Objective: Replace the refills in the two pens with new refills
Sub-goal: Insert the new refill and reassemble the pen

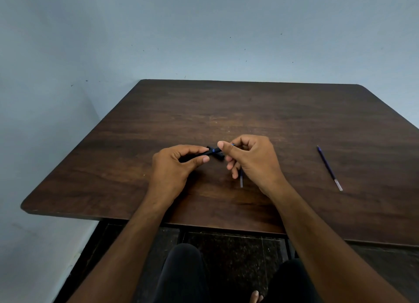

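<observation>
Head view: above the dark brown wooden table [226,103], left hand [172,166] curled around a black plastic pen barrel with a blue band [212,152]. Right hand [251,160] pinching its other end, a thin refill [241,180] sticking out below the curled fingers. Well apart to the right, flat on the tabletop, a slim blue refill with a clear end [329,167].

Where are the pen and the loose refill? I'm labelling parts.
pen [212,152], head view, on its blue band between the hands.
loose refill [328,166], head view, mid-shaft, lying on the table.
</observation>
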Motion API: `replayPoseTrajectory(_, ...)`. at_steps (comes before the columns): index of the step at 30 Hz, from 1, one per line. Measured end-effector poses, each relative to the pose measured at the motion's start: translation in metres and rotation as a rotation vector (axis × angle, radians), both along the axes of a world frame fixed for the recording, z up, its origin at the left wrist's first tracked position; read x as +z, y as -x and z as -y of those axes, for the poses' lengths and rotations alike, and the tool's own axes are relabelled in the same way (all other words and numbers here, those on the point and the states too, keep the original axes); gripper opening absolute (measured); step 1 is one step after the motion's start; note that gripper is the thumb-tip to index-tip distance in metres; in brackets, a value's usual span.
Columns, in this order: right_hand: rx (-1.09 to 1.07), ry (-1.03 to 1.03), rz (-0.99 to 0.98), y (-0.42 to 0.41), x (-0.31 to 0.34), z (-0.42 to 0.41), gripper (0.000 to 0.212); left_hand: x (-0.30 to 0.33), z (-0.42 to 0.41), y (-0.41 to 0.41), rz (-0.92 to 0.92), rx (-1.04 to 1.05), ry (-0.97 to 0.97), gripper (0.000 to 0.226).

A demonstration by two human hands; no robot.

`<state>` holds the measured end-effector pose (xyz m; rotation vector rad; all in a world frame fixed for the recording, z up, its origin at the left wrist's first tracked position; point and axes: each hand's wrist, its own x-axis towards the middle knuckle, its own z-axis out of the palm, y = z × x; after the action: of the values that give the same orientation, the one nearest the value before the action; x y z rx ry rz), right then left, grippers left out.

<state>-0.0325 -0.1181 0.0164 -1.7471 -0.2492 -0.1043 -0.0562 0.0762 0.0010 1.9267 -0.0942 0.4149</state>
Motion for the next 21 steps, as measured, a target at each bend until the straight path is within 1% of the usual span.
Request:
replayPoseTrajectory(2, -0.023, 0.025, 0.023, 0.0003, 0.0004, -0.0011, 0.032, -0.0010, 0.0000, -0.0005, 0.004, 0.006, -0.002, 0.025)
replayPoseTrajectory(4, -0.018, 0.013, 0.008, 0.0003, 0.0011, -0.0013, 0.028, -0.0019, -0.0004, -0.0013, 0.007, 0.015, 0.013, 0.024)
replayPoseTrajectory(7, 0.057, -0.078, -0.030, -0.0001, 0.0012, 0.0002, 0.030, -0.0018, -0.0017, -0.0008, -0.008, 0.012, 0.003, 0.025)
replayPoseTrajectory(9, 0.092, -0.122, -0.047, -0.0004, 0.0012, 0.0014, 0.023, -0.0015, -0.0021, -0.0007, -0.013, 0.009, 0.001, 0.025)
replayPoseTrajectory(11, 0.090, -0.105, -0.053, -0.0005, 0.0004, 0.0021, 0.014, -0.0015, -0.0020, -0.0003, -0.019, 0.006, 0.002, 0.025)
replayPoseTrajectory(14, 0.063, -0.082, -0.054, 0.0000, 0.0013, 0.0018, 0.008, -0.0013, -0.0015, 0.0003, -0.015, 0.008, -0.004, 0.025)
replayPoseTrajectory(15, 0.054, -0.080, -0.055, 0.0002, 0.0018, 0.0010, 0.009, -0.0010, -0.0013, 0.0004, -0.010, 0.011, -0.007, 0.025)
replayPoseTrajectory(17, 0.026, -0.069, -0.052, 0.0001, 0.0025, -0.0002, 0.018, -0.0006, -0.0008, 0.0000, 0.002, 0.011, -0.008, 0.025)
replayPoseTrajectory(19, -0.013, -0.028, -0.031, -0.0004, 0.0026, -0.0008, 0.027, -0.0006, -0.0005, 0.0002, 0.005, 0.007, -0.018, 0.025)
replayPoseTrajectory(21, -0.039, 0.022, -0.007, 0.0004, 0.0032, -0.0008, 0.032, -0.0007, -0.0008, 0.0007, 0.003, 0.005, -0.022, 0.025)
